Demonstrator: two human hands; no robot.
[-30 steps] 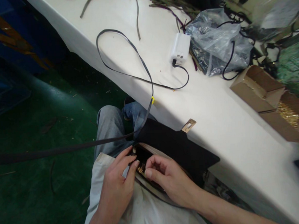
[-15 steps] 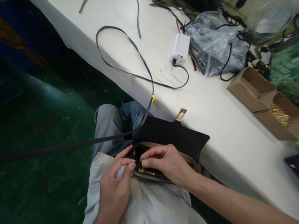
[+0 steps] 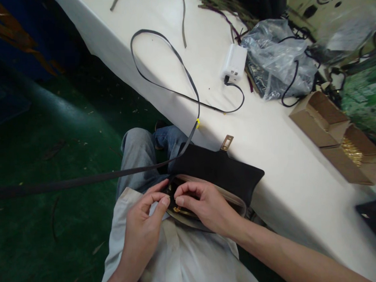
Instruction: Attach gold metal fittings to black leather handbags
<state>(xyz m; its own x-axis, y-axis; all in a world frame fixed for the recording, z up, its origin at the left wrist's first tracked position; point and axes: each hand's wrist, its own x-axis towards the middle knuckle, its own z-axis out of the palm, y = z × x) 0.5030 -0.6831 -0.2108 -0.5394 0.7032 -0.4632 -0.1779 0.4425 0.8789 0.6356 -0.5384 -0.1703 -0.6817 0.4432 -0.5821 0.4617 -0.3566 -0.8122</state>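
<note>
A black handbag (image 3: 217,166) rests in my lap against the table edge, its flap thrown back with a gold clasp plate (image 3: 227,143) at the tip. My left hand (image 3: 149,215) is at the bag's left end, thumb and forefinger pinched together. Facing it over the bag's opening, my right hand (image 3: 201,202) also pinches with thumb and forefinger. Whatever lies between the fingertips of either hand is too small to make out. Just below the right fingertips, a gold zipper pull (image 3: 176,209) shows inside the opening.
On the white table (image 3: 269,154) a white power bank (image 3: 234,62) feeds a black cable (image 3: 184,66) that loops and runs off left. Cardboard boxes (image 3: 336,147), one with gold pieces, stand at right. Behind are a plastic bag (image 3: 277,56) and dark strips (image 3: 225,4).
The view has shifted slightly, so the table's things sit a little further right. Both hands stay pinched over the bag, with only slight finger movement.
</note>
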